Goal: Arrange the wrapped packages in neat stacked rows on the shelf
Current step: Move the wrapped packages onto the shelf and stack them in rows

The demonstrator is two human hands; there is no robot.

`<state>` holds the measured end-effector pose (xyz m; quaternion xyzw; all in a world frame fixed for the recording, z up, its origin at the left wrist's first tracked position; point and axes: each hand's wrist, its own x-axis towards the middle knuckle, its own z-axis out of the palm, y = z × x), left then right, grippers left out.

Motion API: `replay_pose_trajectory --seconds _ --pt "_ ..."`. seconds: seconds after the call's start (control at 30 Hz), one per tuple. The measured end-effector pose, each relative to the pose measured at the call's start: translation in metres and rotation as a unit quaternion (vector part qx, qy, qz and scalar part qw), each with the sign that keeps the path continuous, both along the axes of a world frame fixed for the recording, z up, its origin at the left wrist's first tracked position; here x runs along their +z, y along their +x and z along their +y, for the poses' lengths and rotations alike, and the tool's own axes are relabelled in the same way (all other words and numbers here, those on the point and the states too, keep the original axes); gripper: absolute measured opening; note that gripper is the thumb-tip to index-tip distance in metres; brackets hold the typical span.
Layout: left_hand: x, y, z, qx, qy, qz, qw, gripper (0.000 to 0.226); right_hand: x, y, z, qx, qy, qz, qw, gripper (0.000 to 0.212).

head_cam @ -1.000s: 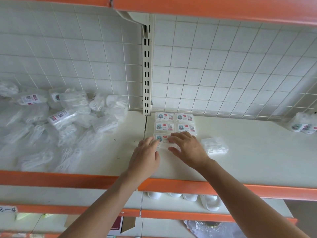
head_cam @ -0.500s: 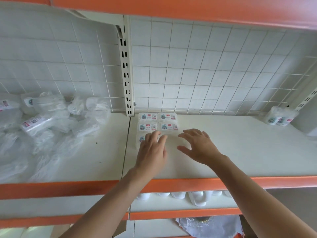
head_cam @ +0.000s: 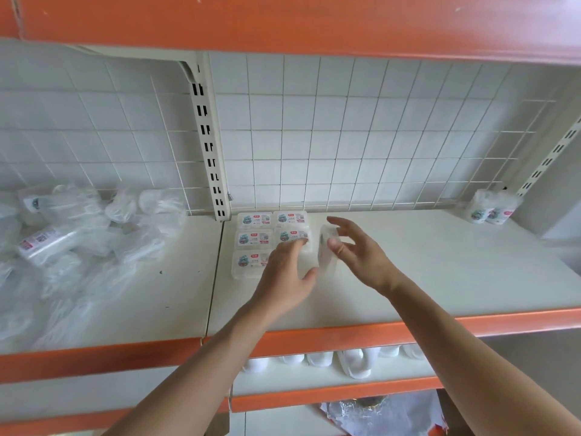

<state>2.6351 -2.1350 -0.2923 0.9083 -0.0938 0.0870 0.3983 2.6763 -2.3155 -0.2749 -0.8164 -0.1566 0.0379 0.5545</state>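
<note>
Several labelled clear wrapped packages (head_cam: 254, 239) lie flat in two columns at the back of the cream shelf (head_cam: 440, 272), beside the slotted upright. My left hand (head_cam: 286, 272) rests with its fingertips on the front right package of that block. My right hand (head_cam: 355, 250) holds another clear package (head_cam: 327, 250) tipped up on its edge just right of the block, with the thumb against it and the fingers spread. This package is blurred.
A loose heap of clear wrapped packages (head_cam: 78, 234) covers the left shelf bay. Two more packages (head_cam: 492, 210) stand in the far right corner. A slotted upright (head_cam: 209, 146) divides the bays, with wire grid behind. White items (head_cam: 352, 363) sit on the lower shelf.
My right hand has lifted off the shelf with a clear package, now tipped on edge beside the block. My left hand has stayed on the front packages. The view shifted left.
</note>
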Motion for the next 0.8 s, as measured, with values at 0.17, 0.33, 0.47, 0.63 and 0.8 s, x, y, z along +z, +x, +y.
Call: replay_pose_trajectory --seconds 0.17,0.33,0.47,0.63,0.8 --pt "0.013 -0.001 -0.002 0.004 -0.106 0.119 0.987 0.064 0.002 0.001 0.003 0.043 0.196 0.093 0.975 0.039" --pt "0.008 0.004 0.005 0.059 -0.149 0.089 0.983 0.056 0.001 0.001 0.005 0.047 0.235 0.122 0.963 0.039" --pt "0.004 0.004 0.011 0.073 -0.144 0.057 0.985 0.054 0.001 -0.001 0.006 0.056 0.192 0.112 0.973 0.037" --pt "0.005 0.001 0.014 0.091 -0.143 0.058 0.984 0.049 0.001 -0.001 0.010 0.022 0.102 0.057 0.993 0.040" --pt "0.009 0.008 0.019 0.104 -0.103 0.056 0.988 0.018 0.004 0.000 0.014 0.034 0.027 0.003 0.999 0.023"
